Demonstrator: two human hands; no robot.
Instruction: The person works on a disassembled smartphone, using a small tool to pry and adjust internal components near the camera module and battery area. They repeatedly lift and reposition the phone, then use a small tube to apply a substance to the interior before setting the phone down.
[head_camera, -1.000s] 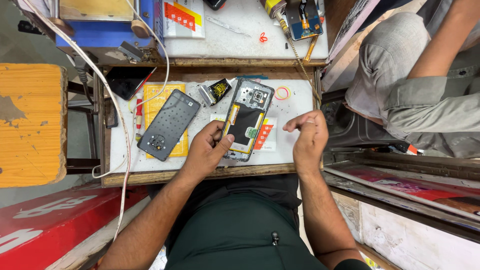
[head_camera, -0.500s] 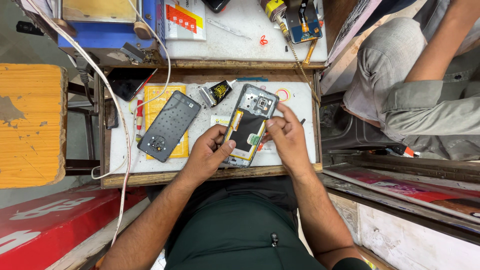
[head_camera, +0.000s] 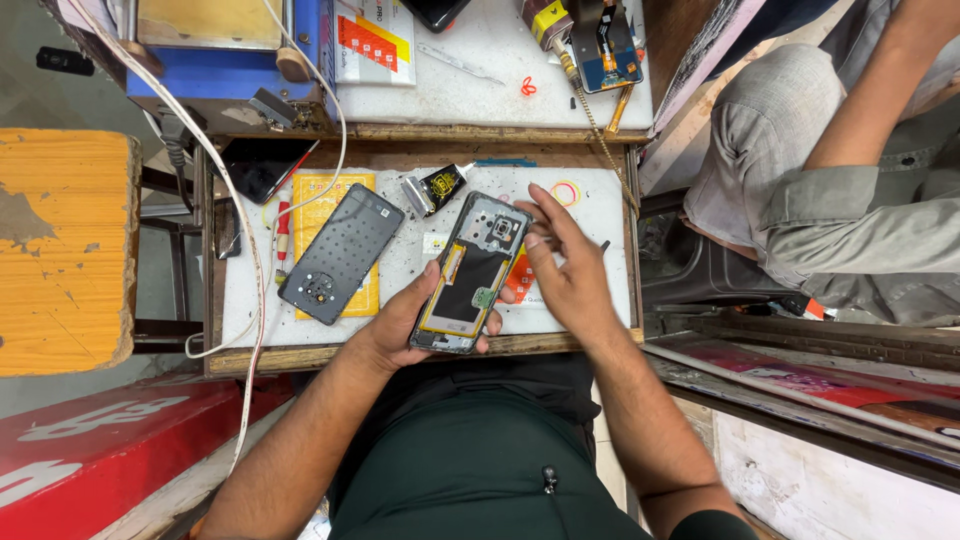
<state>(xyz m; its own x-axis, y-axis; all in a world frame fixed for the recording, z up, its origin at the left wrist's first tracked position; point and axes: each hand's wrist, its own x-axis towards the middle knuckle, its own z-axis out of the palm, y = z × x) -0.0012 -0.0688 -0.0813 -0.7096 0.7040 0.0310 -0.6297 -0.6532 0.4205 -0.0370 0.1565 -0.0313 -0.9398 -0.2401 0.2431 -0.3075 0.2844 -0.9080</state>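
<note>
The left hand (head_camera: 395, 325) is curled around the lower half of an opened smartphone (head_camera: 472, 272), thumb on its near edge and fingers under the frame, so the phone sits tilted above the front of the white work mat (head_camera: 600, 215) with its exposed camera module pointing toward 12 o'clock. The right hand (head_camera: 565, 275) is spread open and holds nothing; its fingertips (head_camera: 530, 205) hover just beside the phone's upper right edge, at about 2 o'clock from the battery area. Working inside the frame looks best done with the left grip kept low and steady, leaving the upper half uncovered, and with the right fingers coming in lightly from the side, not pressing down on the small parts. The detached back cover (head_camera: 340, 255) lies flat on a yellow sheet at 9 o'clock, well apart. A glue tube (head_camera: 435, 188) lies at 11 o'clock, near the phone's top. The bench's wooden front edge (head_camera: 300, 357) runs just under the left wrist, so there is little room toward 6 o'clock; bare mat at 3 o'clock gives the right hand space
</note>
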